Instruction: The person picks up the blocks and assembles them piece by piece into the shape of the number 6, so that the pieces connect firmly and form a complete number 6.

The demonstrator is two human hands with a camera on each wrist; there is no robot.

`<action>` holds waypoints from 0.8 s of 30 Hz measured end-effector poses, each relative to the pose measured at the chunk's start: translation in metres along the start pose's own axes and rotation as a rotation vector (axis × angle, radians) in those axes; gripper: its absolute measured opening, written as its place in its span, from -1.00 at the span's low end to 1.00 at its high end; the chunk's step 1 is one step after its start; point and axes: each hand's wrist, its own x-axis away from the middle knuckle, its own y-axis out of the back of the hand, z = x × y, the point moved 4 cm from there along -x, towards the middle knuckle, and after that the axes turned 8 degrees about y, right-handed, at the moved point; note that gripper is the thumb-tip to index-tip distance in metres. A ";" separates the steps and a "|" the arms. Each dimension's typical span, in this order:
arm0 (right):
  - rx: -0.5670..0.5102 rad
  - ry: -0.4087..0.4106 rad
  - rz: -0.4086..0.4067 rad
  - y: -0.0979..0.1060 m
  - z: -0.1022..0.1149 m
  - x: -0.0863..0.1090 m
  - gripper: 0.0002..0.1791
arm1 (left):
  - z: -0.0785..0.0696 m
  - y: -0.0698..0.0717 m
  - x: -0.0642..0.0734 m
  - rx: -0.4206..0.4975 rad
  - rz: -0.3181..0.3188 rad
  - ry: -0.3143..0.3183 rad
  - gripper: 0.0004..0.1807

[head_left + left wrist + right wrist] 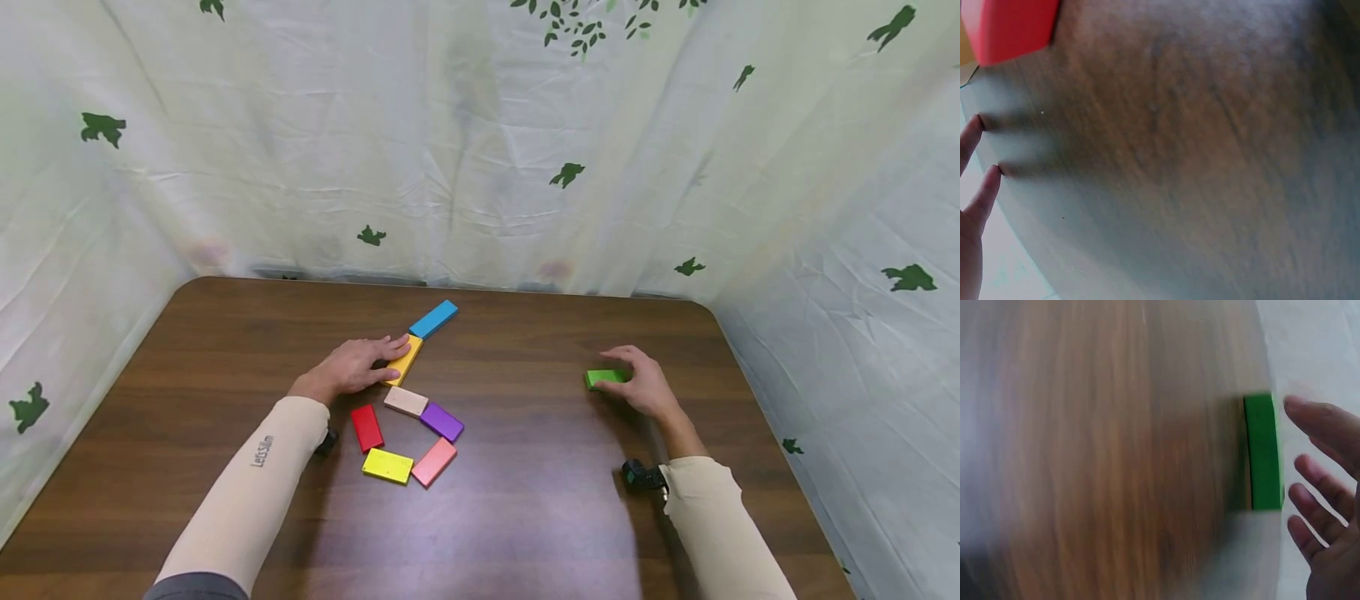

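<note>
In the head view my left hand [358, 363] lies over an orange-yellow block [406, 360], fingers and thumb extended and touching it. Two fairly straight fingers [986, 190] show at the edge of the left wrist view, where the orange-yellow block cannot be made out clearly. A blue block [433, 318] meets its far end, and a beige block [407, 402] lies near its lower end. Far to the right, my right hand [643, 383] curves loosely around a green block [606, 379]. The right wrist view shows a gap between those fingers and the green block [1264, 453].
Below the beige block, a purple block [442, 422], a pink block [434, 462], a yellow block [387, 466] and a red block [367, 427] form a loop on the brown table [525, 500]. A white curtain [480, 150] with green prints hangs behind and beside the table.
</note>
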 end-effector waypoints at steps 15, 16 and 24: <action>-0.008 -0.020 0.125 0.004 -0.022 0.006 -0.60 | 0.000 0.002 -0.003 -0.002 0.010 0.089 -0.29; -0.009 -0.023 0.128 0.005 -0.022 0.006 -0.60 | -0.001 0.003 -0.003 0.000 0.011 0.091 -0.29; -0.017 -0.043 0.137 0.008 -0.022 0.006 -0.63 | -0.002 0.002 -0.004 0.001 0.014 0.099 -0.30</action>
